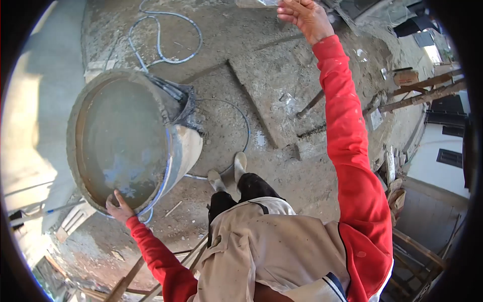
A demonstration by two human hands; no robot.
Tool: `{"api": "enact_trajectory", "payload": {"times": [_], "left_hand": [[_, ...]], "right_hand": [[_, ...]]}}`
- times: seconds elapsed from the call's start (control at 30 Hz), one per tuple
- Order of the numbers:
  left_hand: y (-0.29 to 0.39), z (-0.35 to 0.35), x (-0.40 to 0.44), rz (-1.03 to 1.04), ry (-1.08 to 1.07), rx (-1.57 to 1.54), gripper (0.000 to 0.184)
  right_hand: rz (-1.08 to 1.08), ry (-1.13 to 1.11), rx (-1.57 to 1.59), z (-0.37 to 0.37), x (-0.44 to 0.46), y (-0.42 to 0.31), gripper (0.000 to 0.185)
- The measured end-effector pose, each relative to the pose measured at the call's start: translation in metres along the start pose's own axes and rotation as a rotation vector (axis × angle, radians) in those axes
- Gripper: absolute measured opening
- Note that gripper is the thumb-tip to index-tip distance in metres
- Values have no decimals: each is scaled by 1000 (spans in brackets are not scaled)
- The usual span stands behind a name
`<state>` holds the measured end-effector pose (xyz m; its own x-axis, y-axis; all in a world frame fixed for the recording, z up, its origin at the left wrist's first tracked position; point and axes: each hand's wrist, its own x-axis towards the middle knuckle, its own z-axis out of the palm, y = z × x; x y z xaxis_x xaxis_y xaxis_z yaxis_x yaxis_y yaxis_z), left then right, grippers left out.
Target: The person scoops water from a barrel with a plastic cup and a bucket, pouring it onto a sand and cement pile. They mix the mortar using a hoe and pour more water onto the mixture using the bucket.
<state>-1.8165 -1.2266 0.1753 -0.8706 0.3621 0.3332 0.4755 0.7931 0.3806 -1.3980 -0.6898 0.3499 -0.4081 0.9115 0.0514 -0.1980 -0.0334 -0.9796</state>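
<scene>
Right hand (306, 19) looks pinched on the corner of a clear item (260, 3), top edge of view. Likely plastic: light, floppy, slick if wet. Best grip: thumb and finger on the corner. Left hand (119, 207) is unclenched, fingers spread, at the near rim of the drum (187, 151); contact unclear. Full drum will be heavy, rim rigid, probably slippery. Most of the clear item is cut off; shape and contents can't be told. Murky grey liquid (121, 131) hides the drum's bottom.
</scene>
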Motion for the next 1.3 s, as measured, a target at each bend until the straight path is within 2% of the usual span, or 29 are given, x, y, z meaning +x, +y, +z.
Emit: {"api": "enact_trajectory", "payload": {"times": [0.07,0.17,0.23,0.33,0.4,0.47,0.57,0.7,0.77,0.8,0.87,0.9,0.97,1.0,1.07,1.1,1.17,1.2,1.27,1.3], "left_hand": [[8,-4,-1,55,96,-60,43],[10,-6,-3,18,168,-110,36],[12,-9,-7,6,195,-146,35],[17,-6,-5,7,231,-230,32],[19,-9,-8,-21,253,-261,31],[21,-12,-7,1,253,-304,28],[23,-18,-6,-8,244,-337,26],[23,-17,-5,32,211,-352,25],[22,-16,-4,54,204,-360,24],[20,-15,-5,64,202,-365,24],[20,-14,-5,66,202,-365,23],[21,-14,-5,80,208,-366,23],[21,-14,-4,97,201,-362,23],[21,-14,-6,100,190,-351,23],[20,-13,-7,118,169,-339,23],[20,-13,-7,114,159,-321,23],[18,-13,-8,131,155,-309,24],[20,-11,-7,109,166,-294,26],[20,-12,-8,88,135,-297,31],[16,-9,-9,81,139,-267,33]], "right_hand": [[-53,-293,-219,117,-24,24,23],[135,-636,-284,276,-74,111,33],[326,-830,-416,356,-106,164,22],[806,-965,-374,429,-126,255,19],[848,-975,-461,444,-136,304,19],[900,-983,-541,458,-147,319,20],[810,-779,-688,459,-142,335,17],[703,-772,-919,461,-132,353,18],[532,-636,-1064,461,-133,353,22],[532,-624,-1061,456,-131,364,22],[186,-524,-1244,447,-126,375,21],[186,-507,-1240,446,-125,376,21],[-8,-287,-1393,443,-126,370,18],[1,-265,-1388,439,-121,360,18],[50,-485,-1327,426,-107,333,21],[62,-448,-1315,418,-106,322,21],[-464,-318,-1282,395,-103,297,23],[-451,-260,-1290,382,-99,273,23],[-471,-244,-1060,354,-92,221,23],[-368,-215,-941,339,-89,192,24]]}}
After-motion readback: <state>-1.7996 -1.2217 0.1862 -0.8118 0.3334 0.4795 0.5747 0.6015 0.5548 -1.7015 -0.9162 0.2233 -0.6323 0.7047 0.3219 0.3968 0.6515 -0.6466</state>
